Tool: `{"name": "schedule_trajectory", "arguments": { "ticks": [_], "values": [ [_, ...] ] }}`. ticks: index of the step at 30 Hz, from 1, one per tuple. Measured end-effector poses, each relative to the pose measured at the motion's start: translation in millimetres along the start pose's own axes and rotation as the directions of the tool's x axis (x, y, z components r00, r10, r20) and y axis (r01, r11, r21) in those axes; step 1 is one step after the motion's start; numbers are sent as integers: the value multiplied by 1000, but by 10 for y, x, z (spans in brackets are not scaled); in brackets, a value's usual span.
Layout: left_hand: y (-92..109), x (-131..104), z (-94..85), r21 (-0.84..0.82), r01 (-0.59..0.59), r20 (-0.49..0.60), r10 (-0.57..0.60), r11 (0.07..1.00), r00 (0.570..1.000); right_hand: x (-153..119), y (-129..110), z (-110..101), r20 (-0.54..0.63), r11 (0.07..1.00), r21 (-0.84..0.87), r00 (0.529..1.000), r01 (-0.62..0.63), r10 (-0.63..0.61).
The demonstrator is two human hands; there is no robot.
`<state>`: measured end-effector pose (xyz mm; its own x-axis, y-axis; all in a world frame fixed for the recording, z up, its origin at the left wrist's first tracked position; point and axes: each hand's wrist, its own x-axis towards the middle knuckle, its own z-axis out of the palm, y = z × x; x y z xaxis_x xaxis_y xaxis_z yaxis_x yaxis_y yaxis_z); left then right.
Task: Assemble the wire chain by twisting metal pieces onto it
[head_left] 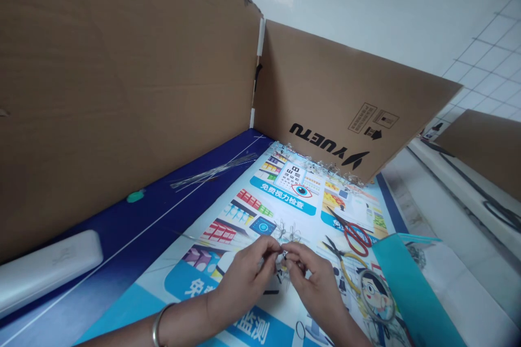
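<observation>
My left hand (pixel 253 267), with a metal bangle (pixel 157 326) on its wrist, pinches thin silvery wire over the printed mat (pixel 244 206). Close beside it, my right hand (pixel 312 268) has its fingertips closed on the same small wire piece (pixel 285 254). Loops of bent wire (pixel 290 231) rise just beyond the fingertips. Right of my hands lie red-handled scissors (pixel 358 238) and pliers with yellowish handles (pixel 345 260). A coil of wire (pixel 378 297) is near the pliers.
Cardboard walls (pixel 134 76) stand at the left and back (pixel 325 97). Many wire pieces (pixel 321 165) line the back wall's foot. Straight wires (pixel 215 170) lie on the blue strip. A white case (pixel 52 271) is at the left, a teal-sided box (pixel 415 293) at the right.
</observation>
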<state>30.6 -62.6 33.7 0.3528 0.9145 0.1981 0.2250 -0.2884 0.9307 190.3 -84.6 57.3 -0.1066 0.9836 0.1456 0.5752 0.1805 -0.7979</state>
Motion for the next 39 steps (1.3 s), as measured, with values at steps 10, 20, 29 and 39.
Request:
{"name": "schedule_trajectory", "arguments": {
  "ticks": [10,20,29,39],
  "values": [
    [-7,2,35,35,58,41,-59,998,997,3,0,6,60,998,26,997,-57,55],
    [-15,36,37,3,61,28,-61,998,998,-9,47,22,42,999,31,999,-33,32],
    [-13,53,-14,135,-30,3,30,990,1000,-45,87,108,-180,994,-93,981,52,-68],
    [88,80,-126,-577,305,354,-105,758,930,-19,59,67,-213,996,-78,977,-46,29]
  ]
}}
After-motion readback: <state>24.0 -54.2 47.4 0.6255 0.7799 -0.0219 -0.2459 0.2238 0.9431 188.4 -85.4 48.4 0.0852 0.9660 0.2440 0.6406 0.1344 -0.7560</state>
